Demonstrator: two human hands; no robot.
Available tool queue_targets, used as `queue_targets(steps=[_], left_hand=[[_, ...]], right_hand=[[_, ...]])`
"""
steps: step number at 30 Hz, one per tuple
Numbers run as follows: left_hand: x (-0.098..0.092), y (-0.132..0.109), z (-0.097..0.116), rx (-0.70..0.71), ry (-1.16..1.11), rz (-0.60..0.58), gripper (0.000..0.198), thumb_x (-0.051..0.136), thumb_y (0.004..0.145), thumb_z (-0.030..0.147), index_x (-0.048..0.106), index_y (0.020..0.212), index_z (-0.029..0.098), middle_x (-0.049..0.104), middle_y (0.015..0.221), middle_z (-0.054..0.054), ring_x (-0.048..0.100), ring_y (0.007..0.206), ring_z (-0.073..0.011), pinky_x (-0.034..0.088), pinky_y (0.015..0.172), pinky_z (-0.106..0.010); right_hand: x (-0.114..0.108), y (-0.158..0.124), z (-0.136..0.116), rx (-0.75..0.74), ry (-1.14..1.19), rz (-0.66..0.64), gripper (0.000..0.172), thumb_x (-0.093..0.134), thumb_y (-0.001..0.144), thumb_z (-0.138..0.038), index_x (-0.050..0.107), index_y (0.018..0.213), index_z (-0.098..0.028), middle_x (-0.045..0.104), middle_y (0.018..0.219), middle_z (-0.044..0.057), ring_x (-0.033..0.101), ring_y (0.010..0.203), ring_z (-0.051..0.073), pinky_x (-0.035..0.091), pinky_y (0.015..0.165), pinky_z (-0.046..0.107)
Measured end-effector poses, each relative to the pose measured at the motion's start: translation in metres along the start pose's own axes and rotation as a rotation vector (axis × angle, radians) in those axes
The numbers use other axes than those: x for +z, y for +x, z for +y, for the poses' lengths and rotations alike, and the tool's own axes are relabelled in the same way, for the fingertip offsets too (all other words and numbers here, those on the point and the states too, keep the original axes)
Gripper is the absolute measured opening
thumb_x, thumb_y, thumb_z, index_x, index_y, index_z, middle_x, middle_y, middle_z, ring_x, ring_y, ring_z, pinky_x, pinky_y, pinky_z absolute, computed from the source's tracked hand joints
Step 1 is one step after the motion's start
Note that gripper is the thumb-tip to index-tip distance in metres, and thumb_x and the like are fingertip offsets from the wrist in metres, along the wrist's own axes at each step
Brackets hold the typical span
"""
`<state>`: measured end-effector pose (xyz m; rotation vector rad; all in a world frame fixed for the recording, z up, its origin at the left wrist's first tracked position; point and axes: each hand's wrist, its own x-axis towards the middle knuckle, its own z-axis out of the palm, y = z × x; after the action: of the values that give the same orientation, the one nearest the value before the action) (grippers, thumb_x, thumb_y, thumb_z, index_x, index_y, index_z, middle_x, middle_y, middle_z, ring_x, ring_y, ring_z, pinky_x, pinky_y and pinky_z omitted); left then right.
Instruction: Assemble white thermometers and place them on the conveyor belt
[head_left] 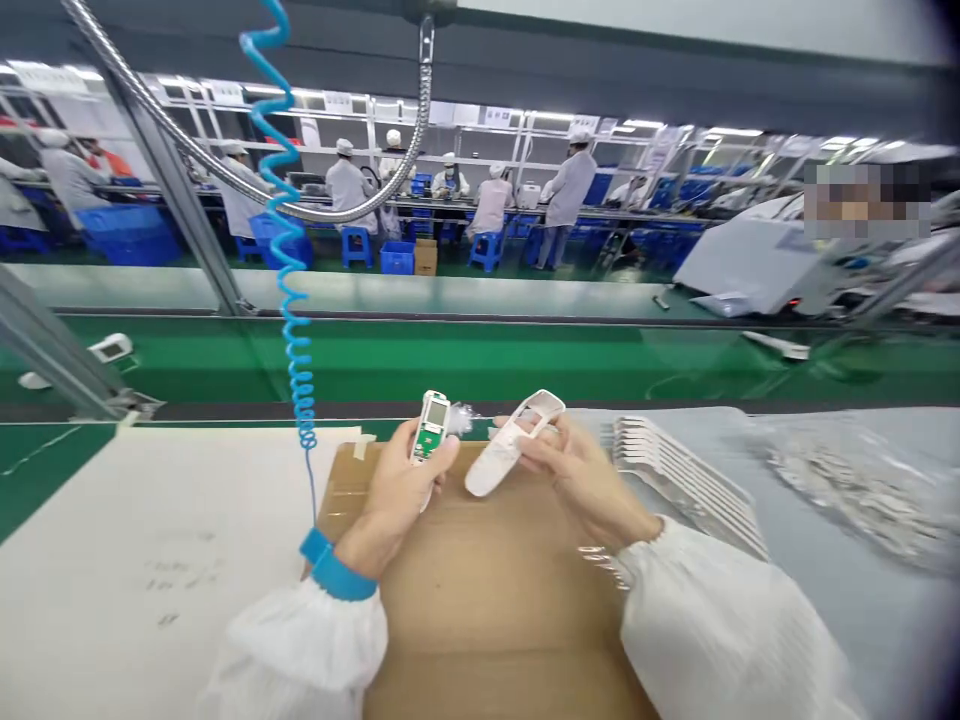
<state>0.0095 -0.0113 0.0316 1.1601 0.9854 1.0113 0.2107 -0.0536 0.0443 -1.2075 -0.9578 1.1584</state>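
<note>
In my left hand (409, 470) is a white device half (433, 425), held upright, its small grey screen and green circuit board facing me. A blue wrist strap (341, 575) circles my left wrist. Fingers and thumb of my right hand (574, 465) pinch a white plastic housing shell (499, 457) with a window opening near its top. The shell tilts, lower end to the left, and is apart from the device half. Behind the two pieces lies a small clear plastic bit (466, 415). Both hands are above a brown cardboard sheet (487, 600).
A coiled blue cord (289, 240) hangs at left, reaching down towards the wrist strap. To the right lie a row of white plastic parts (682, 480) and a clear bag of small pieces (862, 490). A green conveyor belt (480, 360) runs behind; several people work beyond.
</note>
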Motion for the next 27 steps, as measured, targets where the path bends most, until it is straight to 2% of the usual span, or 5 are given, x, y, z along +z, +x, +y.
queue_targets(steps=[7, 13, 19, 24, 27], left_hand=[[-0.009, 0.011, -0.016, -0.020, 0.172, 0.129, 0.044, 0.082, 0.079, 0.040, 0.064, 0.110, 0.014, 0.072, 0.104, -0.010, 0.066, 0.087, -0.0180, 0.050, 0.073, -0.028], [-0.012, 0.009, -0.014, -0.085, 0.190, 0.003, 0.033, 0.082, 0.078, 0.041, 0.066, 0.094, 0.016, 0.072, 0.089, -0.006, 0.065, 0.076, -0.0167, 0.047, 0.064, -0.026], [-0.012, 0.009, -0.016, -0.038, 0.236, -0.049, 0.040, 0.083, 0.077, 0.046, 0.067, 0.100, 0.016, 0.073, 0.087, -0.005, 0.067, 0.076, -0.0190, 0.050, 0.065, -0.028], [-0.007, 0.004, -0.019, 0.153, 0.452, 0.055, 0.048, 0.041, 0.104, 0.055, 0.066, 0.124, 0.020, 0.075, 0.109, -0.010, 0.070, 0.100, -0.0248, 0.054, 0.086, -0.038], [-0.002, -0.003, -0.019, 0.266, 0.618, 0.057, 0.044, 0.047, 0.104, 0.046, 0.060, 0.139, 0.024, 0.068, 0.135, -0.010, 0.064, 0.122, -0.0279, 0.048, 0.107, -0.045]], right_hand=[[0.056, 0.014, 0.036, 0.013, 0.397, -0.149, 0.083, 0.088, 0.074, -0.019, 0.044, 0.142, -0.037, 0.069, 0.139, 0.005, 0.069, 0.122, 0.025, 0.052, 0.106, 0.045], [0.034, 0.011, 0.035, 0.088, 0.341, -0.321, 0.062, 0.079, 0.089, -0.034, 0.052, 0.144, -0.039, 0.061, 0.151, 0.004, 0.065, 0.128, 0.023, 0.049, 0.112, 0.044], [0.020, 0.016, 0.042, 0.105, 0.270, -0.356, 0.052, 0.082, 0.085, -0.043, 0.064, 0.132, -0.031, 0.073, 0.130, 0.007, 0.071, 0.116, 0.024, 0.053, 0.107, 0.045], [0.020, 0.021, 0.050, 0.110, 0.310, -0.189, 0.038, 0.084, 0.084, -0.039, 0.068, 0.117, -0.029, 0.074, 0.119, 0.002, 0.072, 0.113, 0.021, 0.053, 0.108, 0.043], [0.025, 0.018, 0.047, 0.086, 0.380, -0.171, 0.030, 0.078, 0.090, -0.039, 0.068, 0.117, -0.030, 0.072, 0.127, 0.002, 0.066, 0.124, 0.022, 0.050, 0.113, 0.044]])
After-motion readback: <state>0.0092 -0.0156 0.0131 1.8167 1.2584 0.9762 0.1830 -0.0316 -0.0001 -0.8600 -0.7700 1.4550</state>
